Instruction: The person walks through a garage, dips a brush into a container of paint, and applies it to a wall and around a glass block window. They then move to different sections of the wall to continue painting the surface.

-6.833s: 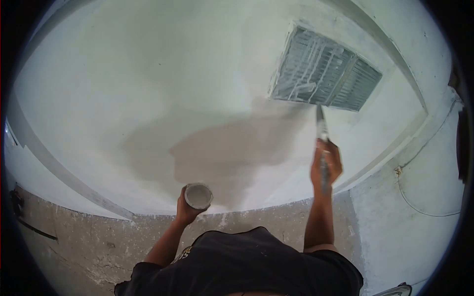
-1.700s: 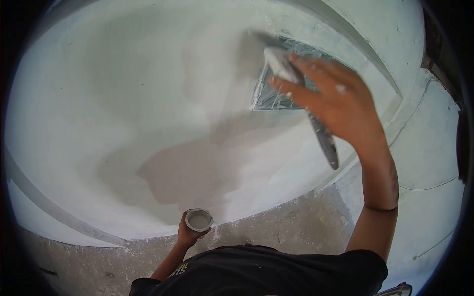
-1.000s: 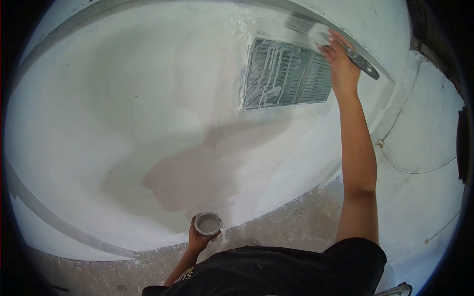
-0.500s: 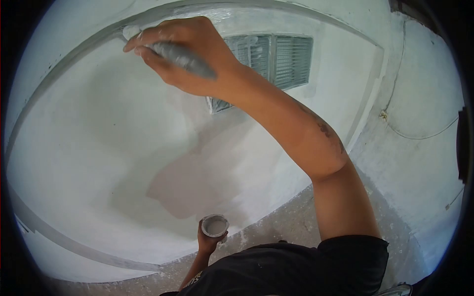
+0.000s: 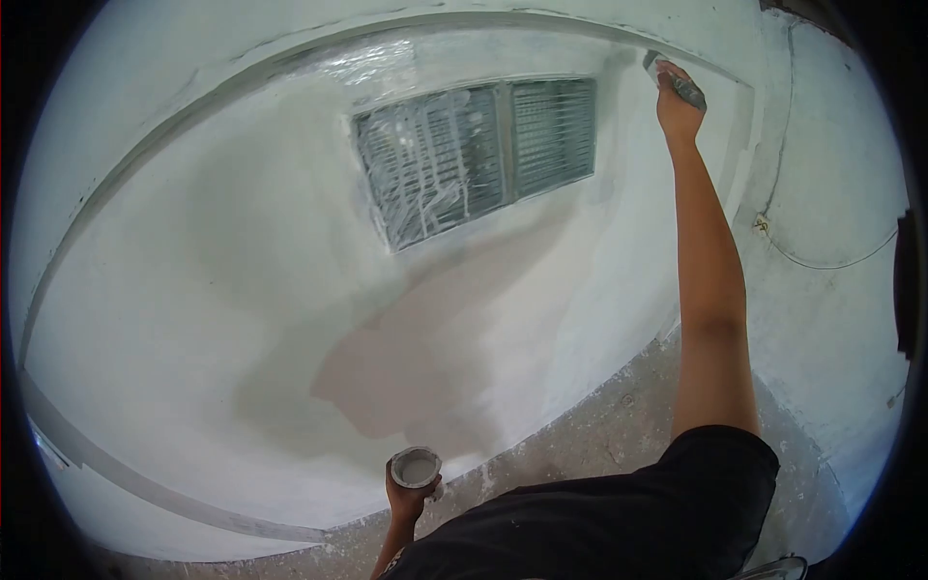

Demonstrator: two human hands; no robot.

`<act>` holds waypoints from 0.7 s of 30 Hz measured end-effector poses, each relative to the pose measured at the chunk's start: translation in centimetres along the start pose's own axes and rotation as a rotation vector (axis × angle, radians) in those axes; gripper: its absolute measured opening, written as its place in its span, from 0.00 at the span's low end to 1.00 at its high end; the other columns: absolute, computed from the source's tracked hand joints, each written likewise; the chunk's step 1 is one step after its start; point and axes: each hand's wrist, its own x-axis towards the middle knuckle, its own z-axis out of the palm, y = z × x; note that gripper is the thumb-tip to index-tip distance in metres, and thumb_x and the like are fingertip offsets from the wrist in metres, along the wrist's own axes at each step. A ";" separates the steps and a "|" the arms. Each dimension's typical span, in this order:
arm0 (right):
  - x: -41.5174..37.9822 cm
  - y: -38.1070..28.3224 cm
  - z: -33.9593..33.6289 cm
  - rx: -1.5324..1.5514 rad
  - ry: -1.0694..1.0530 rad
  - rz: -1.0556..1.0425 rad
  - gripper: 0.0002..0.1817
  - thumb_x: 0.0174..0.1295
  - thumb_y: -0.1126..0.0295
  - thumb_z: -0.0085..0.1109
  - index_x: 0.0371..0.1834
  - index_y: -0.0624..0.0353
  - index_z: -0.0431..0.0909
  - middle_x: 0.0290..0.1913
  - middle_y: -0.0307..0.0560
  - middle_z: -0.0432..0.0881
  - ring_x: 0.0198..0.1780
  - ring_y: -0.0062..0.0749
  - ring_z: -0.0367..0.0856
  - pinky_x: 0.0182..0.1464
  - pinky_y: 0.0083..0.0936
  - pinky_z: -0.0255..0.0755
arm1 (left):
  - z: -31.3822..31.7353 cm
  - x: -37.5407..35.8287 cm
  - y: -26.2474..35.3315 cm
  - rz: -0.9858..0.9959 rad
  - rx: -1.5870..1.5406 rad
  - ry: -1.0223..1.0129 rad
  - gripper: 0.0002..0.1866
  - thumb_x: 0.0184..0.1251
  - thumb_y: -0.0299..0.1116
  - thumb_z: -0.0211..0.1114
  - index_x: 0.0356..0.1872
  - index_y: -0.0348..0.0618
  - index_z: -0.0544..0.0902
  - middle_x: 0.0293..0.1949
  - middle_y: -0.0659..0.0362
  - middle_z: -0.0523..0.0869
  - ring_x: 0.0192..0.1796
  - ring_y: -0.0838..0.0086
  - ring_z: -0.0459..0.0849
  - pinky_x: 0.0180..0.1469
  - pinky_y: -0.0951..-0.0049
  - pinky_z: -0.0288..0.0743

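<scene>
My right grip (image 5: 680, 110) clasps the brush (image 5: 682, 86) by its handle (image 5: 691, 95), up near the wall (image 5: 628, 213), right of the window (image 5: 483, 145) | my left grip (image 5: 410, 500) cups the tub (image 5: 396, 475), low | brush: probably light, soft-tipped | tub: likely heavier, slick if wet; best held round its sides

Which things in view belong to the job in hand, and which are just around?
Likely in the job:
brush, in the right hand
cup with greyish contents, in the left hand
front wall, with a glossy patch near its top

Likely just around:
slatted window, streaked with white
cable on the side wall
floor, spotted white
</scene>
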 end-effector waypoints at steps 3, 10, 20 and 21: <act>0.2 0.1 -0.1 -0.508 -0.133 -0.546 0.09 0.69 0.71 0.58 0.45 0.54 0.87 0.44 0.41 0.90 0.45 0.24 0.87 0.50 0.20 0.78 | 1.7 0.3 -0.4 0.087 0.071 -0.023 0.41 0.39 0.30 0.87 0.56 0.38 0.71 0.51 0.53 0.84 0.54 0.65 0.84 0.57 0.64 0.78; -7.5 -29.2 4.9 0.351 -0.624 -0.411 0.09 0.66 0.77 0.63 0.46 0.55 0.88 0.44 0.44 0.90 0.47 0.30 0.87 0.54 0.26 0.78 | 1.3 -1.2 3.9 0.102 0.014 -0.117 0.41 0.39 0.30 0.87 0.56 0.38 0.71 0.51 0.53 0.84 0.54 0.65 0.84 0.58 0.63 0.78; 4.2 -7.2 1.4 0.305 -0.111 0.021 0.11 0.72 0.70 0.55 0.52 0.58 0.85 0.47 0.40 0.87 0.43 0.25 0.84 0.49 0.23 0.79 | 1.1 -2.0 2.3 0.116 -0.012 -0.135 0.40 0.41 0.28 0.86 0.57 0.38 0.70 0.51 0.53 0.84 0.54 0.65 0.84 0.58 0.63 0.78; 5.0 -6.8 0.9 0.314 -0.107 0.020 0.11 0.72 0.70 0.55 0.52 0.58 0.85 0.47 0.40 0.87 0.43 0.25 0.84 0.49 0.23 0.79 | 1.3 -1.6 2.0 0.140 0.012 -0.127 0.40 0.41 0.28 0.86 0.57 0.38 0.70 0.51 0.53 0.84 0.54 0.65 0.84 0.58 0.63 0.79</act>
